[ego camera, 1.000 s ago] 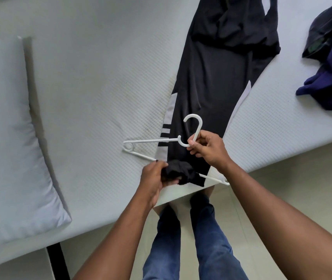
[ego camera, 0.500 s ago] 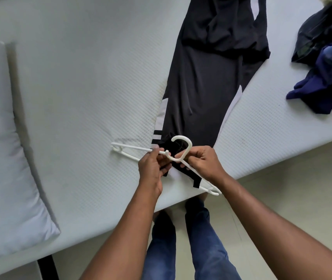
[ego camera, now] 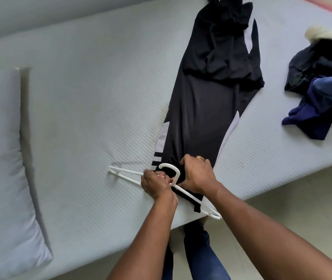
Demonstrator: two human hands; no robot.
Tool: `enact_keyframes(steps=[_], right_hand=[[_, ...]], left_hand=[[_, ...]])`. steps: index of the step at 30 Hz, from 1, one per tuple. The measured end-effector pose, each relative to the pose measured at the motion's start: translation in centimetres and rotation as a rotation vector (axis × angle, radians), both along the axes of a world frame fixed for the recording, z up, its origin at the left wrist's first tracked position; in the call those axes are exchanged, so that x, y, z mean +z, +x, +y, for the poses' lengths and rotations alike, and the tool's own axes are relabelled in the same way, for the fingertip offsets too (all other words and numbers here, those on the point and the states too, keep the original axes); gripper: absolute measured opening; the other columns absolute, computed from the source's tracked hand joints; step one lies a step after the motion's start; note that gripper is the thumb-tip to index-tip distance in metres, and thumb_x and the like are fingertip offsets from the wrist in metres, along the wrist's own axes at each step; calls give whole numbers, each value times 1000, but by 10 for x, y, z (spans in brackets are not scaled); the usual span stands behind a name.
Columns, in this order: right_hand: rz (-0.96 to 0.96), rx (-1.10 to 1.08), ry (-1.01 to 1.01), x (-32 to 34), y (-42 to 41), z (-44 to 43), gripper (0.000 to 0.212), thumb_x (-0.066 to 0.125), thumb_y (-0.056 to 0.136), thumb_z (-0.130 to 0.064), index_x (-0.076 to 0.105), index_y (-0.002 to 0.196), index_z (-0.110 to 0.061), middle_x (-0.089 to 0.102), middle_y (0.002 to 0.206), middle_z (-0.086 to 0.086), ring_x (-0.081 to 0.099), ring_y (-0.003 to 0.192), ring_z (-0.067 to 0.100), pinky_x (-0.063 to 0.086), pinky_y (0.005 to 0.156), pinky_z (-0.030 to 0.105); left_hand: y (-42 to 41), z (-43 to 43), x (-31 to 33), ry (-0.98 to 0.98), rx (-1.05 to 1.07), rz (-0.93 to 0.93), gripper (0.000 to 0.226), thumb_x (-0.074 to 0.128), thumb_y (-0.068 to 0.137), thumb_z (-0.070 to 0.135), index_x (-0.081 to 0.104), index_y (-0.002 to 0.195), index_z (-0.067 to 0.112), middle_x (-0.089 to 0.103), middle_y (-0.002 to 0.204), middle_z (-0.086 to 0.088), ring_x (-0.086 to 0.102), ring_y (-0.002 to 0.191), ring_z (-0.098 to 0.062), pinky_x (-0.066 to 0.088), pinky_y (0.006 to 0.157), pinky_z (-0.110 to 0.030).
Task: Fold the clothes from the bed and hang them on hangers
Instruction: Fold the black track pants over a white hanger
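Black trousers (ego camera: 205, 106) with grey side panels and white stripes lie lengthwise on the white mattress (ego camera: 92, 93), their cuffs at the near edge. A white plastic hanger (ego camera: 124, 174) lies across the cuffs, its hook pointing up the bed. My left hand (ego camera: 157, 183) grips the hanger at the base of the hook. My right hand (ego camera: 198, 174) grips the black cuff fabric beside the hook, pulled through the hanger frame. The hanger's right end (ego camera: 214, 215) sticks out over the mattress edge.
A white pillow (ego camera: 1, 168) lies at the left of the bed. A heap of dark and blue clothes (ego camera: 322, 87) sits at the right, with a pink item (ego camera: 328, 4) at the far corner. My legs in blue jeans (ego camera: 199, 251) stand against the bed edge.
The cuffs have been drawn up through the hanger. My left hand moved from the bunched cuff to the hanger neck; my right hand left the hook and took the fabric.
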State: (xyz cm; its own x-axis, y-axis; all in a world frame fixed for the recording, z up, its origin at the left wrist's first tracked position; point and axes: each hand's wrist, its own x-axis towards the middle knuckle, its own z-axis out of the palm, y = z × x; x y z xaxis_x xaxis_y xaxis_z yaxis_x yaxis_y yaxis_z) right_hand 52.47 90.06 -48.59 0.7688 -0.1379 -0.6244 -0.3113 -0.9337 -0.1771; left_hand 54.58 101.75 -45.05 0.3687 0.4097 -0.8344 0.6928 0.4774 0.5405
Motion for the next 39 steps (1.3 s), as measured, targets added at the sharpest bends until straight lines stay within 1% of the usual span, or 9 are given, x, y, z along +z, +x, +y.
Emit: enact_keyframes(steps=[4,13,18,21,24,28,32,36,39], right_hand=[[4,11,35,13,1,-10,20,65,82,-35,53,85,-18,61,78,0,60,76,31,39,64,33],[-352,-492,416,13,66,-108,26,52,76,-22,76,67,-15,70,60,-15,65,60,0,59,74,36],[-237,-808,465,12,131,-165,31,45,82,-13,75,72,-14,78,75,5,77,78,28,66,73,42],[92,-754,588,9,128,-151,37,53,98,-40,73,105,-9,79,90,10,74,76,27,58,70,35],[92,-462,451,15,110,-123,85,58,71,-94,70,86,-11,75,78,1,70,74,21,57,72,40],[66,-126,297,1,100,-114,46,78,84,-61,73,85,-15,73,81,1,70,80,21,56,71,39],[-221,-162,358,2,133,-156,27,75,94,-43,76,81,-19,67,78,-8,64,79,14,42,71,29],[-429,-314,301,3,161,-203,22,68,98,-43,70,88,-24,66,79,-12,63,81,15,50,76,35],[-330,-158,284,-8,171,-212,19,68,99,-41,67,91,-24,70,86,-6,66,86,21,55,79,41]], left_hand=[[5,-5,4,28,3,29,20,32,96,12,36,76,14,34,57,-7,26,43,-17,30,50,-30],[32,-21,5,94,68,116,25,32,96,3,56,91,1,47,68,-17,44,40,-25,42,34,-24],[50,-45,1,163,-36,114,27,33,98,-4,59,91,-3,51,69,-20,47,26,-22,38,33,-22],[53,-53,2,176,-59,122,27,33,99,1,58,90,-3,56,73,-20,52,37,-27,37,33,-21],[46,-56,-16,278,-122,147,31,34,99,7,63,95,-5,67,95,-24,69,72,-41,55,46,-36],[28,-55,-64,315,-65,161,48,30,81,38,64,91,6,69,102,-24,67,95,-50,57,87,-64],[39,-69,-27,293,-22,158,48,30,88,35,63,96,0,68,103,-26,68,93,-48,58,86,-62],[56,-92,7,265,-37,113,35,32,90,27,53,83,-1,57,76,-28,57,56,-35,55,58,-40],[62,-106,-12,272,-109,108,51,27,81,39,61,93,2,68,101,-26,69,90,-49,60,85,-59]])
